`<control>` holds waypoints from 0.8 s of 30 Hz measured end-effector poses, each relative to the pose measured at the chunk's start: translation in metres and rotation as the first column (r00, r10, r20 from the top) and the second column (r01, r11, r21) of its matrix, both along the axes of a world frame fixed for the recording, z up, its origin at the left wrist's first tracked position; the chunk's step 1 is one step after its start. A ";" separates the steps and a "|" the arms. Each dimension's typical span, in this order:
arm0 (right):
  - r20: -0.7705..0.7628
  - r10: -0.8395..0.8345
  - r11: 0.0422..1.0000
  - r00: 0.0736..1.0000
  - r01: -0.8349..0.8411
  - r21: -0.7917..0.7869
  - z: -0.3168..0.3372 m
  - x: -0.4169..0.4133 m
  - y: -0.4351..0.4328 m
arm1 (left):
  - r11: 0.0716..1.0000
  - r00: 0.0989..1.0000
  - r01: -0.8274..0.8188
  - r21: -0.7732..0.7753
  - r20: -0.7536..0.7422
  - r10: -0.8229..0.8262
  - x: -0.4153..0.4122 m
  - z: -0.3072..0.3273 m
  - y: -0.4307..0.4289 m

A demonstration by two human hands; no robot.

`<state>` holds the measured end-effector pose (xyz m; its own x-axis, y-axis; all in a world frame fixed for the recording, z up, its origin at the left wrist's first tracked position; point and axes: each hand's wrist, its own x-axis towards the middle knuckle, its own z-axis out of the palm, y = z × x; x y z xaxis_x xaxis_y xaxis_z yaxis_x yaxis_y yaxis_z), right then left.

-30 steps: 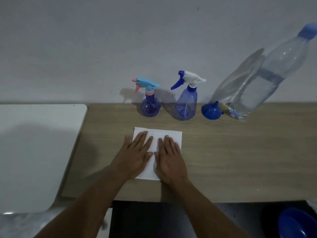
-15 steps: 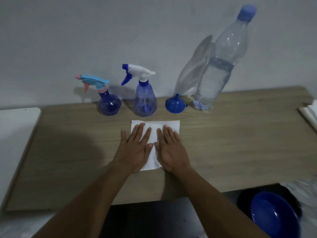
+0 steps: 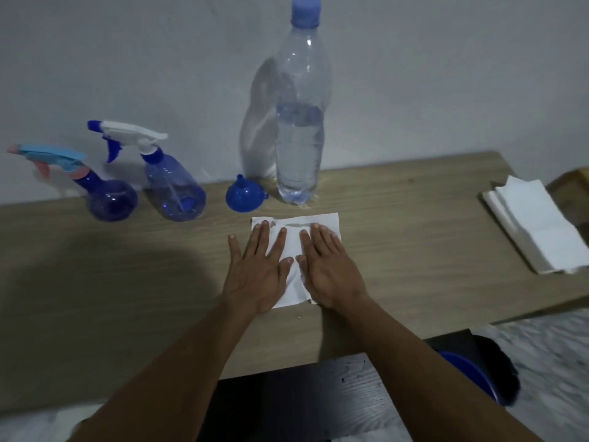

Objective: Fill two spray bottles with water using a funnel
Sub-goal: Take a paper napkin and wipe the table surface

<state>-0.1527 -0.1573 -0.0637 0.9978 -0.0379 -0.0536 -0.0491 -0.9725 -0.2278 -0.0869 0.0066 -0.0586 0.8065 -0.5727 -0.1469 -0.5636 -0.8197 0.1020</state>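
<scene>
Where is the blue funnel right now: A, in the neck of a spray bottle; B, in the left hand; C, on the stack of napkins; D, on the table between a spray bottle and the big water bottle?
D: the funnel stands mouth down on the table, between the white-topped spray bottle and the water bottle.

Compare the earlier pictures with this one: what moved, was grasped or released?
Nothing was moved, grasped or released; only the view swung right, bringing a napkin stack into sight. The left hand and right hand stay flat on the paper towel. The round spray bottle, taller spray bottle, funnel and water bottle stand where they were.
</scene>
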 end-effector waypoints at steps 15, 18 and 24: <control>0.002 -0.118 0.993 0.993 0.118 0.012 0.004 -0.065 0.006 | 0.996 0.995 0.092 0.008 -0.041 -0.091 -0.049 0.008 -0.004; -0.009 -0.142 0.990 0.990 0.142 0.013 0.009 -0.072 0.039 | 0.992 0.992 0.123 0.018 -0.035 -0.123 -0.052 0.009 0.023; -0.005 -0.153 0.988 0.988 0.153 -0.008 0.010 -0.064 0.120 | 0.987 0.987 0.159 0.034 -0.005 -0.159 -0.040 0.011 0.103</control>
<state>-0.2171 -0.0370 -0.0535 0.9799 -0.1906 -0.0585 -0.1989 -0.9550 -0.2202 -0.1265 0.1101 -0.0478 0.7053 -0.6880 -0.1706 -0.6866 -0.7229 0.0768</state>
